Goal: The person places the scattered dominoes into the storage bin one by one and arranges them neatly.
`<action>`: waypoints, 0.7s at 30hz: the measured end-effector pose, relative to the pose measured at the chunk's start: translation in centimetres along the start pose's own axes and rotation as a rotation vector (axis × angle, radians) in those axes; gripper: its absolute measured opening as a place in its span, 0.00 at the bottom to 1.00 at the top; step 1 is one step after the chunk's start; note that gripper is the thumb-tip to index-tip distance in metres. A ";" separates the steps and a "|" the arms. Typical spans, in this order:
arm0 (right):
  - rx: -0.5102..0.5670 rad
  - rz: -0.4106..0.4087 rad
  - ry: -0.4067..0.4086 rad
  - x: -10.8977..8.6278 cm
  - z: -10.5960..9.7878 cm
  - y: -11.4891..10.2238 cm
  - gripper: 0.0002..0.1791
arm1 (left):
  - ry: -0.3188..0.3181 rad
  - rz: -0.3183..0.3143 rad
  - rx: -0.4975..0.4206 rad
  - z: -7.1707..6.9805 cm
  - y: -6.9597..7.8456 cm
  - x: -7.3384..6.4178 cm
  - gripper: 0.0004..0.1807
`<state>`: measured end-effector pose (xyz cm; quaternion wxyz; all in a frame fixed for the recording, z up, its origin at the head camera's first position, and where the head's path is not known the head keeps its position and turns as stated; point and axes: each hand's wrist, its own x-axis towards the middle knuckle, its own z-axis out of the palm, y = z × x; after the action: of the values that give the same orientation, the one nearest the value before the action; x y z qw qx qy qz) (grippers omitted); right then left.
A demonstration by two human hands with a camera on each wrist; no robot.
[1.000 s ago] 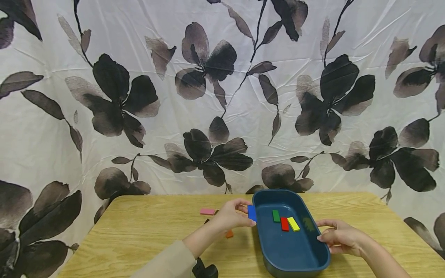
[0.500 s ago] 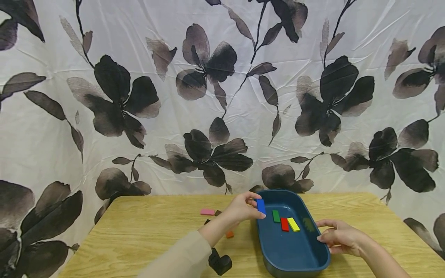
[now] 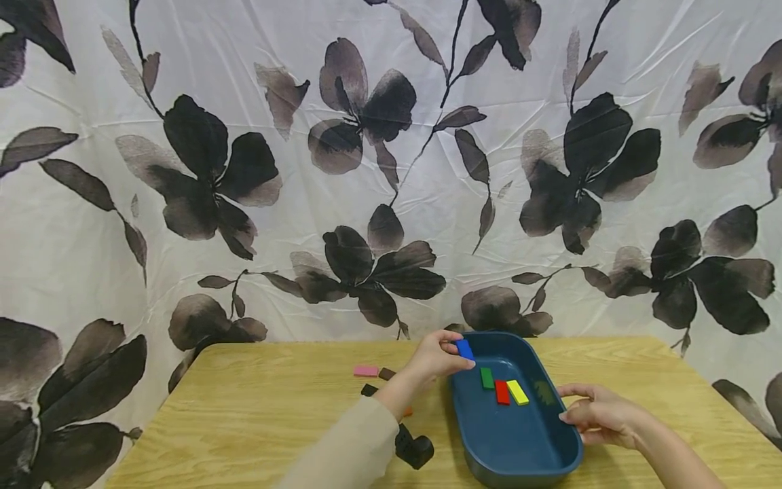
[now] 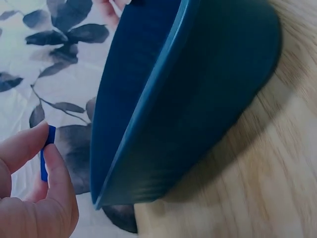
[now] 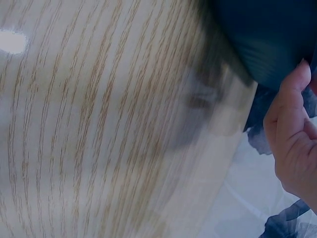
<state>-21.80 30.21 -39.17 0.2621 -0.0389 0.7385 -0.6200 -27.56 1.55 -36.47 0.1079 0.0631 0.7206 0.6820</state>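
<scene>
Work looks partway: flat green, red and yellow blocks lie in the dark-blue plastic tray that the right hand grips; left hand pinches a flat blue block by its rim; four others remain toward the table's far edge.

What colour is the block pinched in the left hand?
The rectangular block is blue, seen best in the head view.

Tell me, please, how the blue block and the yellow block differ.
The left hand pinches the blue block; no hand touches the yellow block. The blue block is held up near the container's far end; the yellow block lies inside, beside the red block. Both are flat and rectangular.
</scene>
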 end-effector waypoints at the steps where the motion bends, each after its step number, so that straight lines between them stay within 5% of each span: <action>1: 0.001 -0.001 0.000 0.0 -0.1 0.0 0.37 | 0.007 -0.008 -0.018 0.2 -0.1 0.2 0.27; 21: 0.023 -0.019 -0.014 -0.2 -0.2 0.1 0.36 | 0.150 -0.044 -0.133 3.8 -1.2 1.4 0.28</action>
<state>-21.72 30.45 -39.15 0.2619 -0.0473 0.7291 -0.6305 -27.90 5.44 -37.95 0.0729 -0.0113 0.6809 0.7287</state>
